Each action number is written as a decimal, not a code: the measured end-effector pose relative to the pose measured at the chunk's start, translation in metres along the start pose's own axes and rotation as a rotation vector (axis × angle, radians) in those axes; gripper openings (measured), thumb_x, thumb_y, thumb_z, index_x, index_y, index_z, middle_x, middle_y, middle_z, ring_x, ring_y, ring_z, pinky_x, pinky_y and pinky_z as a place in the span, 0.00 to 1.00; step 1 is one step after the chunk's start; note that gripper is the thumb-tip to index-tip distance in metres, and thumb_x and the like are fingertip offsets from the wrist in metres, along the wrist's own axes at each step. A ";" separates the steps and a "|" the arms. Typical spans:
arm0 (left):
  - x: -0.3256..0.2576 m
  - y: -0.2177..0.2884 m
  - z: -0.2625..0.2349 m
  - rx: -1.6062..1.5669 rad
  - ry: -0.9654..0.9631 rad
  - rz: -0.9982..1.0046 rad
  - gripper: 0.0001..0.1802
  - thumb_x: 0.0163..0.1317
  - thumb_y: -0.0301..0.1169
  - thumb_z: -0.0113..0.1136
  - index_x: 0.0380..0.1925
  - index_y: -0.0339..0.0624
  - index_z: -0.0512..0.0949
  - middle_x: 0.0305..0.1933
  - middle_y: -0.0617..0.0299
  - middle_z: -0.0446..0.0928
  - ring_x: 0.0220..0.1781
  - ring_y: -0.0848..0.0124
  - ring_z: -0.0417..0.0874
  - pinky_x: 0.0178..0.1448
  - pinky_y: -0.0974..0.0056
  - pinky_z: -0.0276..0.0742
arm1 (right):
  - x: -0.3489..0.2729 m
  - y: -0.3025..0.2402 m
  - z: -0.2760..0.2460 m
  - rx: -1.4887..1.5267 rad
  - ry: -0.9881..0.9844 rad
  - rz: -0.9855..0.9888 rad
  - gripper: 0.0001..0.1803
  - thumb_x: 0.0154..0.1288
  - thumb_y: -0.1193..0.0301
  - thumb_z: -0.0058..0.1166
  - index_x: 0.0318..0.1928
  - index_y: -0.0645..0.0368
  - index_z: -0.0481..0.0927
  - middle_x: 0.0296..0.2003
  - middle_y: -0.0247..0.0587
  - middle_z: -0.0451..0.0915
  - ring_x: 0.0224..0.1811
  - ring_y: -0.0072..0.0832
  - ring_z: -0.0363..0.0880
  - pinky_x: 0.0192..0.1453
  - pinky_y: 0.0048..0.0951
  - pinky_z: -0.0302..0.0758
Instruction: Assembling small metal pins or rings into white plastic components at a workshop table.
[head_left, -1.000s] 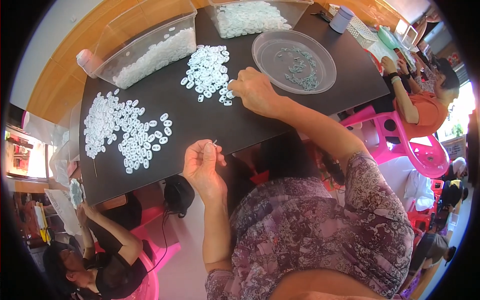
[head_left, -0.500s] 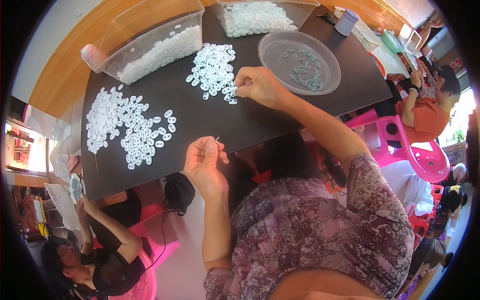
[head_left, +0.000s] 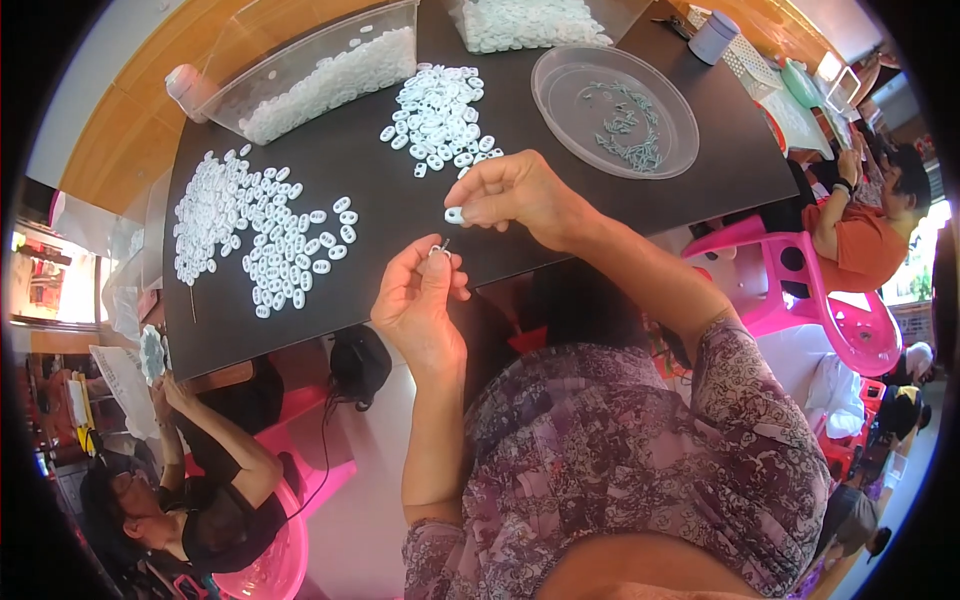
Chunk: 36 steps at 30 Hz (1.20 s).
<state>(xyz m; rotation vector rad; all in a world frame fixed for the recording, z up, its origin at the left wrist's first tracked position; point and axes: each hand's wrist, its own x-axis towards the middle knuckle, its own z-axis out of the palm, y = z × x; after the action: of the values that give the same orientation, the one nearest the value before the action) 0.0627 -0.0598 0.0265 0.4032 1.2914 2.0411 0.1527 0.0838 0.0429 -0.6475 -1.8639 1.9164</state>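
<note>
My right hand (head_left: 530,200) pinches a small white oval piece with holes (head_left: 454,215) between thumb and fingers, just above the dark table. Close below it, my left hand (head_left: 425,315) is closed on a small white piece with a thin grey pin (head_left: 440,248) standing out at the fingertips. The two hands are near each other but apart. Beyond my right hand lies a pile of white two-holed oval pieces (head_left: 435,115). A round clear plastic tray (head_left: 556,95) to the right holds many thin grey pins (head_left: 640,150).
More white oval pieces (head_left: 285,255) are heaped on the table's left. Two clear bins, one at the back left (head_left: 330,75) and one at the back (head_left: 540,22), hold white pieces. A grey jar (head_left: 713,38) stands back right. Co-workers sit left (head_left: 235,525) and right (head_left: 868,245).
My right hand has come away from the pile toward me with a white oval piece, and is now near my left hand. My left hand has risen slightly in view.
</note>
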 end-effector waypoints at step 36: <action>-0.009 -0.003 -0.010 -0.043 0.035 -0.003 0.08 0.60 0.22 0.57 0.38 0.29 0.76 0.27 0.56 0.78 0.23 0.74 0.75 0.25 0.72 0.71 | -0.017 0.008 0.033 0.001 0.036 -0.030 0.07 0.59 0.76 0.53 0.39 0.61 0.79 0.30 0.30 0.79 0.29 0.13 0.71 0.31 0.15 0.67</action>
<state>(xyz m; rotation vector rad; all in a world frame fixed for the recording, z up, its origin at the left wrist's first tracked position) 0.0641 -0.0716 0.0200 0.3471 1.2660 2.0777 0.1482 0.0469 0.0359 -0.6453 -1.8402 1.8748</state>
